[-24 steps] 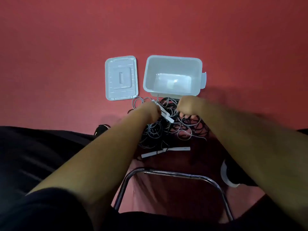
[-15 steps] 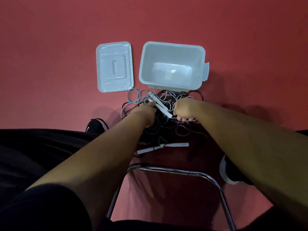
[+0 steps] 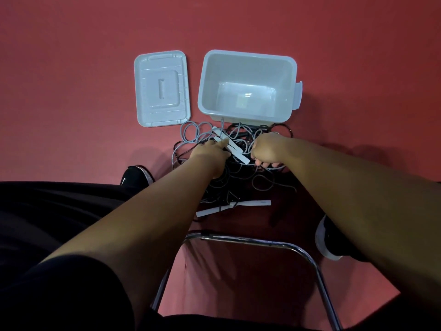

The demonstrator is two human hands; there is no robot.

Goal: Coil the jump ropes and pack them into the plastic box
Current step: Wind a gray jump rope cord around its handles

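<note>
I see the box point(image 3: 248, 68) empty, ropes point(image 3: 229, 177) all tangled. My left hand point(image 3: 210, 151) grips white handles point(image 3: 232, 148); my right hand point(image 3: 267, 149) is fisted on cord. Nothing is coiled yet.

Lid point(image 3: 161, 88) left of plastic box point(image 3: 247, 65), jump ropes point(image 3: 229, 161) tangled just before both, on floor point(image 3: 71, 91)

Dim, warm-toned overhead light, bright glare patch on the plastic box point(image 3: 248, 68) floor, soft shadows on red floor point(image 3: 71, 68) near the arms, dark underexposed near edges, wide-angle bending, mostly sharp.
</note>
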